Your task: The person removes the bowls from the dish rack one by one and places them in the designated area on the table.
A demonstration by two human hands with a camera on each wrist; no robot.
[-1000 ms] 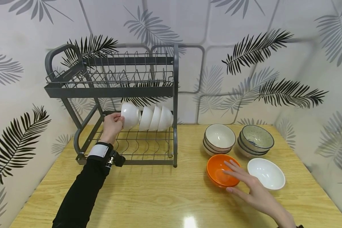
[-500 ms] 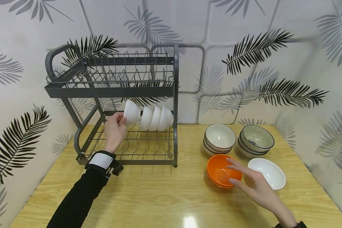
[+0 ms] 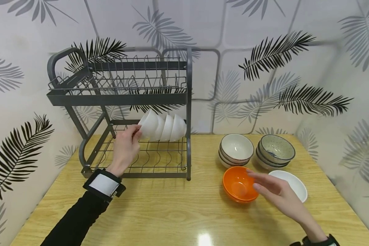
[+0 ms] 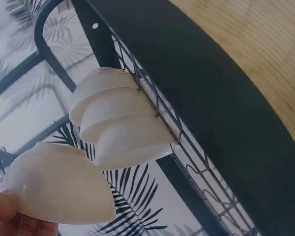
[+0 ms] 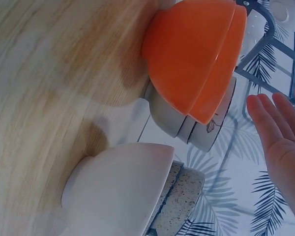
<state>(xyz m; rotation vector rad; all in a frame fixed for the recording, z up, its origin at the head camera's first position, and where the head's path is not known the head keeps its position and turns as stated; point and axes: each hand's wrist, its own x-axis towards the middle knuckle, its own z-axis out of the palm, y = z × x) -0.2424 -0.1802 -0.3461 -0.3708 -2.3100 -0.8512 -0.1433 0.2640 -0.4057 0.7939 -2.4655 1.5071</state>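
Note:
My left hand (image 3: pixel 126 147) pinches a white bowl (image 3: pixel 148 125) by its edge, turned on its side over the rack's lower tier. Just to its right, several white bowls (image 3: pixel 176 128) stand tilted on edge in a row. The left wrist view shows the held bowl (image 4: pixel 64 187) a little apart from the row, thumb and fingers at its edge. My right hand (image 3: pixel 278 193), fingers extended, hovers by the right rim of the stacked orange bowls (image 3: pixel 238 184). It partly covers a white bowl (image 3: pixel 293 184) behind it. In the right wrist view, this hand (image 5: pixel 282 142) holds nothing.
The dark two-tier dish rack (image 3: pixel 120 99) stands at the left against the patterned wall; its upper wire tier hangs over my left hand. Behind the orange bowls stand a stack of cream bowls (image 3: pixel 236 148) and a stack of speckled green bowls (image 3: pixel 276 149) on the wooden table (image 3: pixel 160 208).
My left hand has moved right with the white bowl, tilting it and bringing it up to the row. My right hand has drawn slightly right, away from the orange bowls.

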